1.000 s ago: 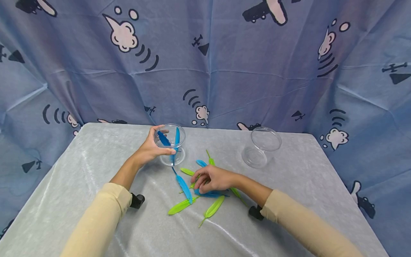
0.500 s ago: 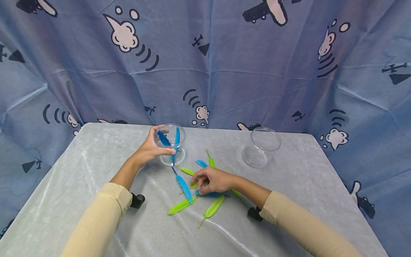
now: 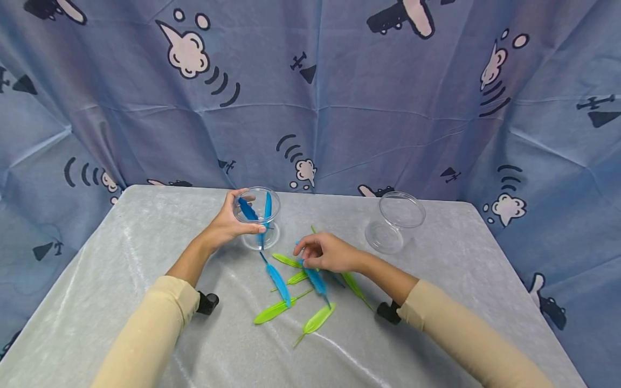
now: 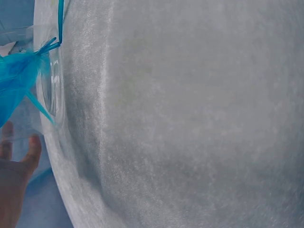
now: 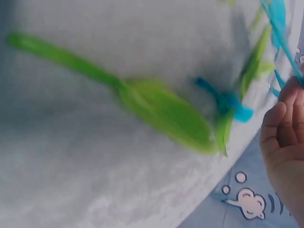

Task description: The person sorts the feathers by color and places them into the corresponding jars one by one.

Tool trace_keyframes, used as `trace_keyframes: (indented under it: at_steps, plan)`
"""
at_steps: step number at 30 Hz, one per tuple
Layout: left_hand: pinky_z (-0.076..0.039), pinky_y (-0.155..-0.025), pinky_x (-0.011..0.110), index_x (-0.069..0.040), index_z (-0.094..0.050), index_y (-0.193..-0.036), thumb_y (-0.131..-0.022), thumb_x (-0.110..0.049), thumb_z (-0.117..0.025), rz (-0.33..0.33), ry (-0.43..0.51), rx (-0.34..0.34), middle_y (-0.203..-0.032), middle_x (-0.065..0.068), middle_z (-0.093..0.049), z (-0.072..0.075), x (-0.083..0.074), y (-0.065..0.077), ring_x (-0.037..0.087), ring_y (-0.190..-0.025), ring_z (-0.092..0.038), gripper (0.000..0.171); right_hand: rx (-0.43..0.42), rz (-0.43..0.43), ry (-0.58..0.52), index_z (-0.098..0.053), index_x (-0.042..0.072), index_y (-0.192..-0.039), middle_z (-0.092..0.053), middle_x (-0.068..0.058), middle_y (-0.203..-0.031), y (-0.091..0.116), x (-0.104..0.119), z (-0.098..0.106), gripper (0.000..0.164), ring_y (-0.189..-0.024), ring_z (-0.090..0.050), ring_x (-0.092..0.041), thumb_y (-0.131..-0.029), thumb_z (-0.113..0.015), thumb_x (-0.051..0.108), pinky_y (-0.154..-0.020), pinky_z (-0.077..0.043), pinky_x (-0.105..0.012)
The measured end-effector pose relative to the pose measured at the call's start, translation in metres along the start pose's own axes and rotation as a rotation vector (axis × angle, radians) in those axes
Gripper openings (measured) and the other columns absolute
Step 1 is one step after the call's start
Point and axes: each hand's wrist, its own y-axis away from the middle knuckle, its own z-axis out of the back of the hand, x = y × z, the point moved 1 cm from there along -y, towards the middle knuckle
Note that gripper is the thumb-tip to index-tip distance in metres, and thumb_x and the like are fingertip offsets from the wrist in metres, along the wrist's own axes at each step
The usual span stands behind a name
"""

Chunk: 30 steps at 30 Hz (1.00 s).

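My left hand (image 3: 230,220) grips a clear plastic cup (image 3: 273,238) at the left back of the table, thumb and fingers round its side. Two blue feathers (image 3: 248,209) stand in that cup; in the left wrist view blue feathers (image 4: 19,78) show through its wall. Between thumb and fingers, my right hand (image 3: 335,253) pinches one end of a blue feather (image 3: 316,281), which slants down over the loose feathers. Another blue feather (image 3: 278,283) lies just left of it. Green feathers (image 3: 271,312) are scattered around and beneath, some partly hidden by the right hand.
A second clear cup (image 3: 388,237) stands at the right back, with no feathers in it. A grey cloth covers the table (image 3: 461,280), and a blue printed curtain (image 3: 349,108) hangs behind its far edge.
My right hand has lifted the blue feather off the pile and moved a little away from me, swinging it to a steeper slant. A front green feather has shifted slightly. The left hand has stayed still.
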Motion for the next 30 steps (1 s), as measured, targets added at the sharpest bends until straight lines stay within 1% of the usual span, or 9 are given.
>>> trace_keyframes:
  at_steps: [5,8,11,16,19,21,24,30]
  plan:
    - [-0.019,-0.117,0.058,-0.016,-0.015,-0.153,-0.079,-0.017,-0.086,0.002,-0.002,0.003,-0.156,0.009,-0.033,0.000,-0.001,0.000,0.033,-0.148,-0.020,0.102,-0.093,-0.006,0.012,-0.066,-0.004,-0.113,-0.063,-0.008,-0.088,0.001,0.006,0.018,0.022,-0.072,-0.059,-0.016,-0.091,-0.065,-0.002,-0.067,-0.050,-0.024]
    - [-0.020,-0.117,0.058,-0.016,-0.015,-0.153,-0.080,-0.017,-0.085,0.003,0.000,0.005,-0.156,0.009,-0.033,0.000,-0.001,0.000,0.033,-0.148,-0.020,0.101,-0.162,-0.013,0.007,-0.067,-0.002,-0.112,-0.063,-0.008,-0.089,0.003,0.012,0.029,0.021,-0.075,-0.062,-0.028,-0.091,-0.066,-0.002,-0.068,-0.050,-0.025]
    - [-0.020,-0.117,0.058,-0.017,-0.015,-0.153,-0.080,-0.017,-0.085,0.003,0.005,0.006,-0.156,0.009,-0.033,0.000,0.000,0.001,0.033,-0.148,-0.020,0.101,-0.235,-0.022,0.002,-0.067,0.001,-0.112,-0.063,-0.009,-0.091,0.004,0.018,0.038,0.021,-0.080,-0.064,-0.033,-0.091,-0.067,-0.002,-0.071,-0.052,-0.027]
    - [-0.021,-0.117,0.058,-0.017,-0.015,-0.153,-0.079,-0.019,-0.086,0.005,0.004,0.005,-0.156,0.009,-0.032,0.000,0.000,0.001,0.034,-0.149,-0.018,0.102,-0.360,-0.014,-0.025,-0.067,0.000,-0.113,-0.064,-0.013,-0.095,0.003,0.024,0.052,0.023,-0.083,-0.069,-0.025,-0.090,-0.066,-0.003,-0.076,-0.056,-0.034]
    - [-0.020,-0.117,0.058,-0.017,-0.015,-0.153,-0.079,-0.019,-0.086,0.008,0.000,0.005,-0.156,0.009,-0.032,0.000,0.000,0.000,0.034,-0.149,-0.016,0.103,-0.433,-0.005,-0.028,-0.067,-0.001,-0.112,-0.065,-0.015,-0.097,0.001,0.027,0.059,0.022,-0.084,-0.069,-0.025,-0.090,-0.067,-0.003,-0.077,-0.056,-0.032]
    - [-0.020,-0.117,0.058,-0.017,-0.015,-0.153,-0.079,-0.019,-0.086,0.007,0.000,0.006,-0.156,0.009,-0.032,0.000,0.000,0.000,0.034,-0.150,-0.015,0.103,-0.470,-0.003,-0.018,-0.068,-0.001,-0.112,-0.065,-0.015,-0.098,-0.001,0.029,0.063,0.022,-0.085,-0.068,-0.026,-0.090,-0.067,-0.003,-0.076,-0.056,-0.029]
    - [-0.019,-0.117,0.059,-0.017,-0.015,-0.153,-0.079,-0.019,-0.086,0.006,0.005,0.010,-0.156,0.009,-0.032,0.000,0.000,0.000,0.035,-0.150,-0.013,0.103,-0.500,0.005,-0.007,-0.068,-0.001,-0.111,-0.065,-0.016,-0.100,-0.004,0.032,0.069,0.021,-0.086,-0.067,-0.026,-0.090,-0.068,-0.003,-0.076,-0.055,-0.027]
    - [-0.019,-0.117,0.059,-0.017,-0.015,-0.153,-0.080,-0.018,-0.086,0.005,0.010,0.012,-0.156,0.009,-0.032,0.001,-0.001,0.001,0.034,-0.150,-0.012,0.102,-0.543,0.035,-0.003,-0.068,-0.002,-0.110,-0.068,-0.017,-0.105,-0.010,0.042,0.081,0.020,-0.087,-0.067,-0.027,-0.090,-0.068,-0.002,-0.077,-0.054,-0.028]
